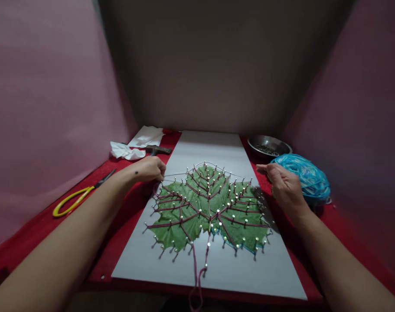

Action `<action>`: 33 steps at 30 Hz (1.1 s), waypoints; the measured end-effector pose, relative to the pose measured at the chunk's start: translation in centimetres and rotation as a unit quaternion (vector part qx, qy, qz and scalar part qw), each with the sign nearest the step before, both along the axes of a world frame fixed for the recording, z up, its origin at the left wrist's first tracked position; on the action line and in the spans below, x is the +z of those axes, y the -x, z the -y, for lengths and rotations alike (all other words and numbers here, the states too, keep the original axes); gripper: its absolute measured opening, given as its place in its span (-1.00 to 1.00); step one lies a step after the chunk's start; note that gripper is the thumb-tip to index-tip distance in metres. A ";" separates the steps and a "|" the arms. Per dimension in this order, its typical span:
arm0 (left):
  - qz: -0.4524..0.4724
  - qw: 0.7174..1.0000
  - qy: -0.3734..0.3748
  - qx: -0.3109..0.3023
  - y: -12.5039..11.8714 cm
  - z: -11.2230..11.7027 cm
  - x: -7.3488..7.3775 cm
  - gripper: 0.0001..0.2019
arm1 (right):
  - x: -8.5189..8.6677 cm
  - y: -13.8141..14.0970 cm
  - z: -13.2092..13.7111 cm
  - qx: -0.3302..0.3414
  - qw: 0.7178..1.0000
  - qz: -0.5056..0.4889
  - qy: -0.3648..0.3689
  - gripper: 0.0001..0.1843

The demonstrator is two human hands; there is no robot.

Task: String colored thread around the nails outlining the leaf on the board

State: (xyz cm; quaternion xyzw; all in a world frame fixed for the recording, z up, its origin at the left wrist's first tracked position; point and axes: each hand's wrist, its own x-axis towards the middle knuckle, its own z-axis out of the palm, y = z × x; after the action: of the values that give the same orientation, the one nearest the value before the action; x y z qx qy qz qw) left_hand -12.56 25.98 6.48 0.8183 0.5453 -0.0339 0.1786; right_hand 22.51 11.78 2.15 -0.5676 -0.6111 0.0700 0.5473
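Note:
A green lobed leaf point(197, 199) lies on a white board point(213, 147), with several nails standing along its edge and veins. Maroon yarn point(174, 224) follows the veins, and its loose loop hangs over the board's front edge. Blue yarn point(247, 248) runs along part of the lower right leaf edge. My left hand point(152, 168) is closed at the board's left side; a thin strand point(176, 174) stretches from its fingers toward the top nails. On the right, my right hand point(283, 184) is closed in a pinch beside the blue yarn ball point(304, 175); what it pinches cannot be made out.
Yellow-handled scissors point(76, 201) lie on the red cloth point(102, 242) at left. Behind my left hand are a hammer point(158, 150) and crumpled white tissue point(127, 151). A metal bowl point(270, 145) of nails stands at the back right. Pinkish walls point(54, 108) flank the table.

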 end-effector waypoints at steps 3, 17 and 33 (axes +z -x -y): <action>0.016 1.000 -0.008 0.015 0.4 0.0 -0.6 -0.90 | -0.3 -0.2 -0.2 -0.001 1.000 -0.014 0.003 -0.57; 0.074 0.996 -0.007 0.052 0.9 1.7 -1.1 -0.88 | -2.0 -1.0 -1.4 -0.023 0.994 -0.064 0.084 -0.41; 0.087 0.995 -0.009 0.054 0.6 2.3 -0.6 -0.85 | -2.4 -1.2 -1.6 -0.026 0.991 -0.093 0.096 -0.38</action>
State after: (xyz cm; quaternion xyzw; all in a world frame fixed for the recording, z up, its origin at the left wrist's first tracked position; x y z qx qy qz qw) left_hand -13.21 23.70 5.93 0.7888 0.5717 0.0522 0.2195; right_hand 23.74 13.33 -0.25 -0.6243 -0.5331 0.1665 0.5461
